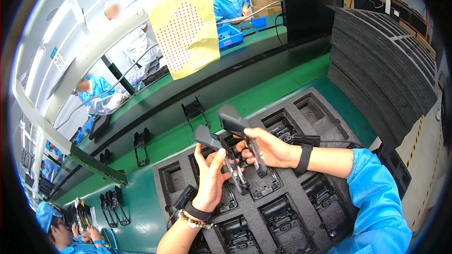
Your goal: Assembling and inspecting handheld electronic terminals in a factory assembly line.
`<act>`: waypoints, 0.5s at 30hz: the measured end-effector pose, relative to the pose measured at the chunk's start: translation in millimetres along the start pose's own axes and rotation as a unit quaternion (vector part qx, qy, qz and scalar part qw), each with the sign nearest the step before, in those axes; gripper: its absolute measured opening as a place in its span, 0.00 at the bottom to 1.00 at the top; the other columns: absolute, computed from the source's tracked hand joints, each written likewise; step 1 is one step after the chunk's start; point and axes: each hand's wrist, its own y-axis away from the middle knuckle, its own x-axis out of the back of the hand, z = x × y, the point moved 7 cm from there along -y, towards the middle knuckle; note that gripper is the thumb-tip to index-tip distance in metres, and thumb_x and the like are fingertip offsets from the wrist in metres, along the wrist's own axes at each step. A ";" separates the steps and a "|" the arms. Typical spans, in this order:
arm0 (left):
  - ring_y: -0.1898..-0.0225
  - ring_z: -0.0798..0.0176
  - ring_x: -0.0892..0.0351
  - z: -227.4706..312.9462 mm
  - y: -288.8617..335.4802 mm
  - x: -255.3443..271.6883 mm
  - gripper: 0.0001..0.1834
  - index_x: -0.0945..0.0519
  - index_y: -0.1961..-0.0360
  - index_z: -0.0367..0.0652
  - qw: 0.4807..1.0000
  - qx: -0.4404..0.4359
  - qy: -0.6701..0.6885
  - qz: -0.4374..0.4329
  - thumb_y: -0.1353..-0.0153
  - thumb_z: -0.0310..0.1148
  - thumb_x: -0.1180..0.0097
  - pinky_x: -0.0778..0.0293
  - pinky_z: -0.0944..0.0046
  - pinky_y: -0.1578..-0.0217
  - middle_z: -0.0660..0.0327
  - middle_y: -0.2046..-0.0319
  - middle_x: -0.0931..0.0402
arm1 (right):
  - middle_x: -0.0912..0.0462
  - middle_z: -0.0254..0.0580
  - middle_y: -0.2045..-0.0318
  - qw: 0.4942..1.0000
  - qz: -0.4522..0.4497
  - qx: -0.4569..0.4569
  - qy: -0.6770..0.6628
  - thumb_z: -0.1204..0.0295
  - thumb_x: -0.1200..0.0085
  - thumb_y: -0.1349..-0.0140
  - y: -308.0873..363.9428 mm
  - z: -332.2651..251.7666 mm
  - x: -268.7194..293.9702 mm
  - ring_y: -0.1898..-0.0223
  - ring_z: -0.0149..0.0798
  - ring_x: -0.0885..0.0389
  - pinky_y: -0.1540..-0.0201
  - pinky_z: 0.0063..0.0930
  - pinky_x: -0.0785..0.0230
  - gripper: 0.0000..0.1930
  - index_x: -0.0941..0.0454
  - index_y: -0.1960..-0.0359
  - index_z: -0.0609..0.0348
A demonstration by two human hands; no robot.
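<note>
My left hand [211, 175] is closed round a black plastic housing [207, 137] with a wide block-like head and a slim open frame below it. In my right hand [270, 148] is a second black housing [233, 120] of the same kind, tilted, its head pointing up and away. The two are held side by side, close together, above a dark grey foam tray [293, 192]. Several black frame parts, such as this housing [284, 218], lie in the tray's compartments. Fingers partly hide the lower frames of both held pieces.
More black frames [141, 148] lie on the green bench [146, 193] and conveyor. Stacked foam trays [376, 66] rise at right beside a monitor [306, 16]. A yellow dotted sheet [186, 33] hangs ahead. Co-workers in blue sit across the line and at lower left. Cables trail from both wristbands.
</note>
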 end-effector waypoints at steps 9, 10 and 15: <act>0.69 0.67 0.31 8.6 -15.8 21.3 0.26 0.24 0.48 0.41 0.969 0.042 0.234 -0.060 0.35 0.53 0.45 0.31 0.68 0.70 0.57 0.58 0.23 | 0.26 0.53 0.40 0.996 -0.017 0.081 0.015 0.48 0.65 0.26 -4.2 -33.5 2.9 0.42 0.41 0.23 0.45 0.35 0.24 0.31 0.34 0.37 0.64; 0.72 0.68 0.33 12.0 -15.7 18.7 0.25 0.24 0.48 0.43 0.963 0.050 0.245 -0.099 0.35 0.53 0.45 0.32 0.68 0.73 0.57 0.59 0.24 | 0.25 0.51 0.41 0.988 0.019 0.120 0.093 0.51 0.63 0.25 -3.0 -42.6 5.4 0.41 0.41 0.23 0.44 0.35 0.24 0.28 0.34 0.38 0.64; 0.75 0.76 0.38 13.9 -22.0 32.6 0.12 0.26 0.55 0.47 0.985 0.000 0.173 -0.008 0.29 0.43 0.48 0.42 0.79 0.79 0.66 0.64 0.27 | 0.23 0.51 0.44 0.986 0.033 0.148 0.073 0.58 0.60 0.25 -2.5 -48.7 12.3 0.40 0.43 0.24 0.44 0.32 0.25 0.22 0.30 0.43 0.65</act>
